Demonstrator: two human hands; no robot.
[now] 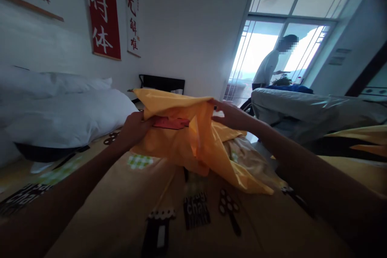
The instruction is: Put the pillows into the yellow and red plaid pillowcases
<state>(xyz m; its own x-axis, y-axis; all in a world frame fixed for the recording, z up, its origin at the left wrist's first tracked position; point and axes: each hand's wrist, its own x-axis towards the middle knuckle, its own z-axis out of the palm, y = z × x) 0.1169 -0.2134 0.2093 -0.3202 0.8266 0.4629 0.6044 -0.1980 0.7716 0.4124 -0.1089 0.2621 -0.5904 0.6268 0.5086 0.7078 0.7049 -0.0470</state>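
Both hands hold up a yellow-orange cloth above a patterned bedspread. A pinkish-red patch shows in its open fold; I cannot tell whether it is a print or a separate piece. On the near left edge, my left hand is closed with the fabric in its grip. My right hand pinches the upper right edge. The cloth's front droops, and one pointed corner lies spread on the bed to the right. Most fingertips are hidden by folds.
White pillows are piled at the left. More yellow cloth lies at the right edge. Beyond the bed are a black-framed piece, a covered piece of furniture and a person by the window. Red scrolls hang on the wall.
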